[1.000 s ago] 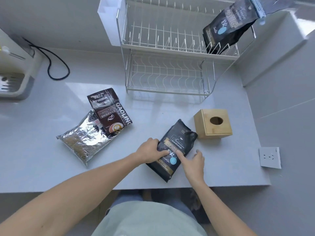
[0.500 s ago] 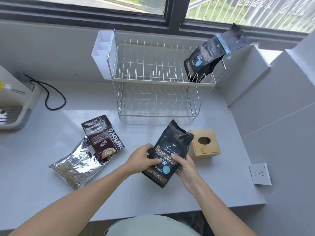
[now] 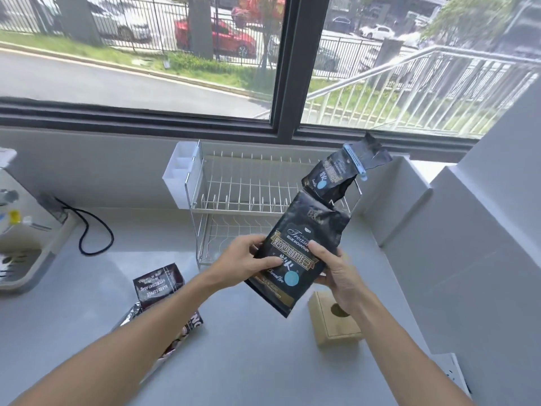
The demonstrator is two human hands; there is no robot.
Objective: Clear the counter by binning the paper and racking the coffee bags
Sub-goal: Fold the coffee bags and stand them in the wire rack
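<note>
A grey counter [image 3: 263, 361] runs below a window. Both hands, left [image 3: 243, 263] and right [image 3: 339, 269], grip a tilted black coffee bag [image 3: 301, 247] clear of the counter, before the wire rack [image 3: 240, 194].

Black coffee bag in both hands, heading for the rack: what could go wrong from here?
1. The clipped bag already leans on the dish rack's top tier at its right end; setting the held coffee bag beside it could knock it off.
2. The left hand and right hand grip only the bag's sides, so it might slip.
</note>
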